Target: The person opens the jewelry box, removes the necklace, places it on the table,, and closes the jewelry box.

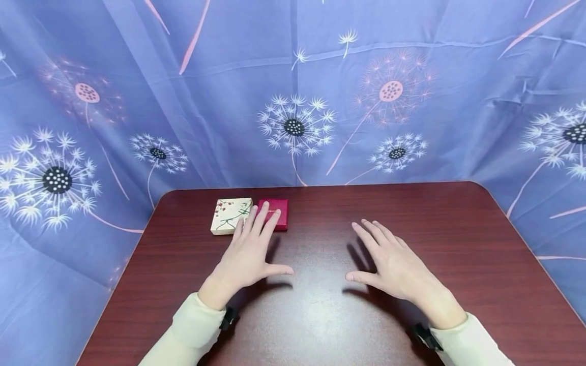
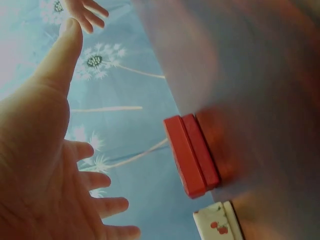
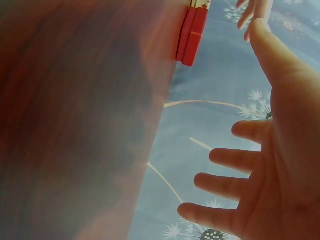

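Observation:
Both hands hover over the table with fingers spread and nothing in them. My left hand [image 1: 244,254] is nearer the two boxes, its fingertips overlapping them in the head view. A cream box [image 1: 223,216] with red blossoms and dark green branches lies at the back left. Right beside it sits a smaller red box [image 1: 283,216], its lid lettering partly hidden by the fingers. In the left wrist view the red box [image 2: 192,155] shows a lid seam and stands apart from the hand. My right hand [image 1: 393,264] is over the table's right half, away from both boxes.
The dark reddish wooden table [image 1: 412,208] has rounded back corners and a bright glare spot in front. A blue curtain [image 1: 220,112] with dandelion prints hangs behind and along both sides. Dark straps [image 1: 428,338] show at the wrists by the pale sleeves.

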`<state>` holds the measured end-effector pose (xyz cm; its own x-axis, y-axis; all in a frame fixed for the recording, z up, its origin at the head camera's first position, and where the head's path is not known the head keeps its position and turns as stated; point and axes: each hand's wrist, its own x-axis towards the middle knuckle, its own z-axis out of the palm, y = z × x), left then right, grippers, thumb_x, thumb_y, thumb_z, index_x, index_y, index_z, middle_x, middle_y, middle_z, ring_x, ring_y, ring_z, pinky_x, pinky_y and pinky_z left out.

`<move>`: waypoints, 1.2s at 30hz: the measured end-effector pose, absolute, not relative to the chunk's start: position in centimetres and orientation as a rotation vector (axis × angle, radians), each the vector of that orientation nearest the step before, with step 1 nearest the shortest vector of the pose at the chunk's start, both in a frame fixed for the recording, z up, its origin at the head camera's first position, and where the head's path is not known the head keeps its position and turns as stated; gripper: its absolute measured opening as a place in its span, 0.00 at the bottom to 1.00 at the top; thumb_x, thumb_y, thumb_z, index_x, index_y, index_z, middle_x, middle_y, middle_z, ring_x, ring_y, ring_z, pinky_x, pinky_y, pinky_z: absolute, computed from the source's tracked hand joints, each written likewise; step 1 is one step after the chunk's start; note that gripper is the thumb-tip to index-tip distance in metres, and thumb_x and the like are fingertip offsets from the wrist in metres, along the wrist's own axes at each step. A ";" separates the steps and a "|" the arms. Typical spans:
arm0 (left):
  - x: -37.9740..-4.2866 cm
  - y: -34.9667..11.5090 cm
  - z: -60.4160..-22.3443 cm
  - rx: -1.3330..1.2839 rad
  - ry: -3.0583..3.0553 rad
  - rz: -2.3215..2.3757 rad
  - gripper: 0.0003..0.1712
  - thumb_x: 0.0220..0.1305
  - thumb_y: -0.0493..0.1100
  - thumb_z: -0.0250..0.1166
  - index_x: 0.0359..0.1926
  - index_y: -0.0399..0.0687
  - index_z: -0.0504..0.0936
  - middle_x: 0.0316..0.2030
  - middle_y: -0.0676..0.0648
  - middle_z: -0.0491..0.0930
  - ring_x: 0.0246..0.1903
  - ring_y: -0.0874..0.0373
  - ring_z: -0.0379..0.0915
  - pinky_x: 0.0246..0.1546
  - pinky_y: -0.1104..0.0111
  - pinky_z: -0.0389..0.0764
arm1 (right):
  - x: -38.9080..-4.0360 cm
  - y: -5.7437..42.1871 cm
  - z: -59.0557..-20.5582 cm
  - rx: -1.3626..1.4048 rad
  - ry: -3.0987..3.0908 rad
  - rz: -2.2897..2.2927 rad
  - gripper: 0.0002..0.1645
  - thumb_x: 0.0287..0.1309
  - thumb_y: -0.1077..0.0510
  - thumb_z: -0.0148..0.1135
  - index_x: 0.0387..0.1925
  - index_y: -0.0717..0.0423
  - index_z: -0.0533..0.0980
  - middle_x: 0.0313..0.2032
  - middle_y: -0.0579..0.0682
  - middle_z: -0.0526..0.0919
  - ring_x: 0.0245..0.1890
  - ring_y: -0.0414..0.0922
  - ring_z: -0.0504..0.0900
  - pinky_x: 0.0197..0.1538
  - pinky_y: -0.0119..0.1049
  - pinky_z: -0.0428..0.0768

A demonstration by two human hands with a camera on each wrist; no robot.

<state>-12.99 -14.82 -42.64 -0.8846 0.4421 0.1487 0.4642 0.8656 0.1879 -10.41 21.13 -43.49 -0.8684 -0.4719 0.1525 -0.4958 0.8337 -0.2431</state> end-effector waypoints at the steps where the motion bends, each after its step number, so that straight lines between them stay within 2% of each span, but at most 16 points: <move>1: -13.3 -14.9 -42.6 -0.713 -2.941 -0.346 0.79 0.45 0.82 0.75 0.86 0.50 0.48 0.85 0.41 0.40 0.82 0.36 0.36 0.76 0.34 0.49 | -10.5 21.1 -43.5 0.781 -2.919 0.426 0.68 0.57 0.18 0.64 0.85 0.51 0.53 0.80 0.61 0.59 0.79 0.64 0.57 0.71 0.68 0.66; 7: -15.0 -15.7 -42.8 -0.720 -2.925 -0.388 0.78 0.45 0.79 0.78 0.85 0.49 0.51 0.84 0.39 0.43 0.81 0.34 0.42 0.75 0.33 0.52 | -10.9 20.6 -43.3 0.815 -2.899 0.439 0.67 0.58 0.19 0.65 0.84 0.53 0.55 0.79 0.62 0.60 0.78 0.65 0.59 0.72 0.66 0.66; 15: -17.5 -16.4 -42.8 -0.723 -2.965 -0.422 0.76 0.46 0.75 0.81 0.85 0.47 0.53 0.83 0.36 0.47 0.81 0.35 0.44 0.76 0.34 0.51 | -11.4 19.9 -43.1 0.865 -2.853 0.446 0.66 0.58 0.21 0.67 0.82 0.57 0.58 0.77 0.64 0.63 0.75 0.66 0.64 0.70 0.66 0.70; 20: -19.1 -16.9 -43.2 -0.739 -2.982 -0.451 0.76 0.45 0.72 0.83 0.84 0.46 0.54 0.82 0.36 0.52 0.79 0.35 0.51 0.77 0.38 0.52 | -11.8 19.4 -43.3 0.903 -2.819 0.440 0.65 0.57 0.22 0.68 0.81 0.59 0.60 0.74 0.65 0.67 0.73 0.63 0.68 0.69 0.63 0.72; 27: -21.2 -17.1 -43.6 -0.780 -2.980 -0.360 0.74 0.44 0.69 0.85 0.81 0.38 0.59 0.77 0.33 0.61 0.77 0.38 0.56 0.77 0.42 0.56 | -12.1 19.0 -43.2 0.922 -2.791 0.456 0.63 0.55 0.27 0.75 0.79 0.60 0.63 0.71 0.63 0.71 0.71 0.60 0.72 0.65 0.63 0.76; 36: -22.9 -17.0 -43.9 -0.739 -3.092 -0.230 0.69 0.47 0.62 0.84 0.80 0.36 0.60 0.77 0.34 0.63 0.77 0.39 0.57 0.78 0.39 0.50 | -12.3 18.8 -43.2 0.910 -2.817 0.459 0.63 0.56 0.28 0.74 0.80 0.59 0.62 0.72 0.63 0.70 0.72 0.59 0.71 0.65 0.64 0.75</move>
